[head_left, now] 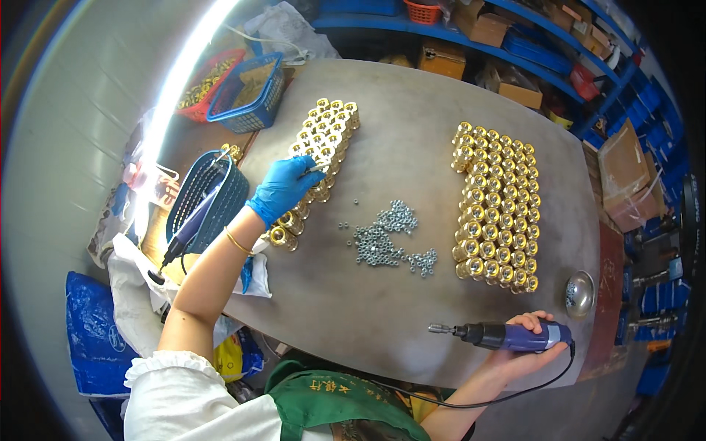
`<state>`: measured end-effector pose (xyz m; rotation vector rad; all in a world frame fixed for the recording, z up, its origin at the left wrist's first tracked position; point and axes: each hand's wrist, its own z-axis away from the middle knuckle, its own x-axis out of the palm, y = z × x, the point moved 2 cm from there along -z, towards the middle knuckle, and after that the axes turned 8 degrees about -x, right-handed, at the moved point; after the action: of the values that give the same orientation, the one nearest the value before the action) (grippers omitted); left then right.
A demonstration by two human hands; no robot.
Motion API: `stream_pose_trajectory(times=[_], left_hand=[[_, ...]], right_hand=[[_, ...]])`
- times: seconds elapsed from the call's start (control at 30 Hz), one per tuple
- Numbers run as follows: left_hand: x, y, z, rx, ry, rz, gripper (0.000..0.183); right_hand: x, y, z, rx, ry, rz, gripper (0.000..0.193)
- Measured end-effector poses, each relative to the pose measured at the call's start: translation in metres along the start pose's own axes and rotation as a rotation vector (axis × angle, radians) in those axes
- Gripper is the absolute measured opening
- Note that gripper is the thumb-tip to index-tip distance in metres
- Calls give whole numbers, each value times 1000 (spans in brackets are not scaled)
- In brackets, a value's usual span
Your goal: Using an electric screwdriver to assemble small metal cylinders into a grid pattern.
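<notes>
My left hand (283,187), in a blue glove, reaches over the left block of brass fittings (323,132). Its thumb and fingers come together around a small pale piece that I cannot make out. In my bare right hand (531,339) lies a purple and black electric screwdriver (489,336), held level above the table's near right part. The socket bit points left, touching nothing. Between the two hands, a loose heap of small silver nuts (379,242) is spread on the table. A second block of brass fittings (496,206) stands upright in rows at the right.
The grey metal table (412,309) has a small steel bowl (579,294) at its right edge. A dark blue basket (239,195) holds another power tool. Blue (268,103) and red (209,84) baskets stand far left. The screwdriver's black cord (507,400) trails past my right forearm.
</notes>
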<state>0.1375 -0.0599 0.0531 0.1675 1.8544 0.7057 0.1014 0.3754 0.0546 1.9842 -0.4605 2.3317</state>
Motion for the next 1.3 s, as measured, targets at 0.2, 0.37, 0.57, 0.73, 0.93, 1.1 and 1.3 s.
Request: stream_pose_trajectory(times=[0.2, 0.37, 0.57, 0.73, 0.93, 1.1, 1.3], left_hand=[[5, 8, 2, 93, -62, -369, 30], [2, 22, 19, 66, -191, -274, 35], [4, 25, 13, 8, -499, -386, 43], [21, 63, 54, -214, -475, 296, 34], [35, 135, 129, -708, -687, 1196, 32], [43, 153, 131, -683, -703, 1242, 27], [51, 161, 132, -670, -651, 1159, 19]], right_hand=[[0, -2, 1, 3, -27, 11, 45], [1, -4, 4, 18, -84, 7, 45], [4, 1, 7, 13, -37, 17, 47], [12, -2, 12, -80, 6, 35, 51], [25, -5, 11, -143, -83, 9, 51], [28, -10, 14, -177, -106, 29, 51], [28, -14, 10, -180, -172, 56, 51]])
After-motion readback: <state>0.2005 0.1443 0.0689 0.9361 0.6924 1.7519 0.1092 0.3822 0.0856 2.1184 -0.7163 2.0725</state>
